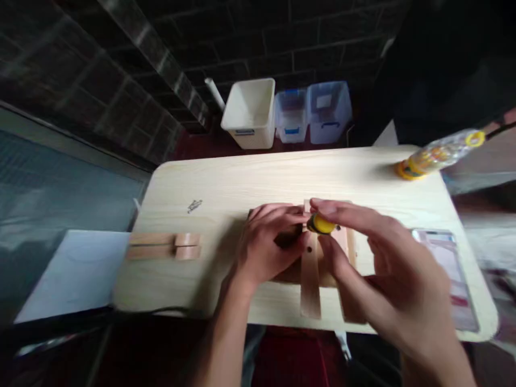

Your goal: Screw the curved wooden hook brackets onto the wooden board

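Note:
In the head view, my right hand [387, 269] pinches a screwdriver [324, 223] with a yellow and black handle between thumb and fingers. The handle points up toward the camera, and its tip is hidden. Below it lies a pale wooden slat [310, 290] with a dark hole, part of a wooden assembly [288, 277]. My left hand [264, 242] rests over the assembly's left side, its thumb and index finger closed at the slat's edge beside the screwdriver. The hands cover much of the assembly. Another wooden strip [350, 303] runs under my right hand.
Left on the table [226, 183] are wooden pieces [163, 246] and a small pile of screws [194, 206]. A phone [445, 279] lies at right, with a clear yellow-based bottle [439, 153] behind. Storage bins [253, 137] stand beyond the far edge.

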### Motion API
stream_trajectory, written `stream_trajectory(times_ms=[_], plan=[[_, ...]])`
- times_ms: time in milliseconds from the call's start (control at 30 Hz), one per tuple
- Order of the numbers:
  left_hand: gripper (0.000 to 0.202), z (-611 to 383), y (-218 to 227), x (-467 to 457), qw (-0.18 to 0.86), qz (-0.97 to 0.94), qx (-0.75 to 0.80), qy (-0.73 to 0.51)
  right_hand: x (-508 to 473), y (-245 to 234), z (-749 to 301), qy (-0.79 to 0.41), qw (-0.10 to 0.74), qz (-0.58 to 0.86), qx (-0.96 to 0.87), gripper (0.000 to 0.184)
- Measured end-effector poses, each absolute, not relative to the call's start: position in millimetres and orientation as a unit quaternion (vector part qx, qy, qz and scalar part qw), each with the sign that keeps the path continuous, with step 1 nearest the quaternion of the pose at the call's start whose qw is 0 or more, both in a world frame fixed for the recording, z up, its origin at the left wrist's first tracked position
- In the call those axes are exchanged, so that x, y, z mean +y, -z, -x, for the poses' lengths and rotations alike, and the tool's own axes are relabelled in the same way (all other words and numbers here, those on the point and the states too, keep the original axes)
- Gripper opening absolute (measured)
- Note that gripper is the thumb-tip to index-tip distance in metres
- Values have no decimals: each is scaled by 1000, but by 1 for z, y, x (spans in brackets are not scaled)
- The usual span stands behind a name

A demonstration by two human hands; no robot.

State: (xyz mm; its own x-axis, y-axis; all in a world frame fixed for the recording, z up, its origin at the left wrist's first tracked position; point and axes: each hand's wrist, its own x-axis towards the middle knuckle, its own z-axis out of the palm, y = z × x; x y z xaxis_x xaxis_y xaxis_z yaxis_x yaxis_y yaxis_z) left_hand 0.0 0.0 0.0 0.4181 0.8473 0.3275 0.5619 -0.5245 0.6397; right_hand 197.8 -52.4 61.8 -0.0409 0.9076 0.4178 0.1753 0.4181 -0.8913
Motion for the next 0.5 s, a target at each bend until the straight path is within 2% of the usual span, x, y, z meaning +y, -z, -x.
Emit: stream_trajectory(times_ms=[200, 367, 500], plan=[[23, 1, -7, -1, 240, -806, 434, -322, -55, -58, -192, -289, 566, 467, -615, 47], [16, 3, -11, 1, 233, -812, 427, -323, -53, -56, -189, -245, 560, 475, -633, 44], [15, 5, -9, 0, 226, -816, 422, -325, -52, -61, -187, -237, 551, 493, -630, 35]])
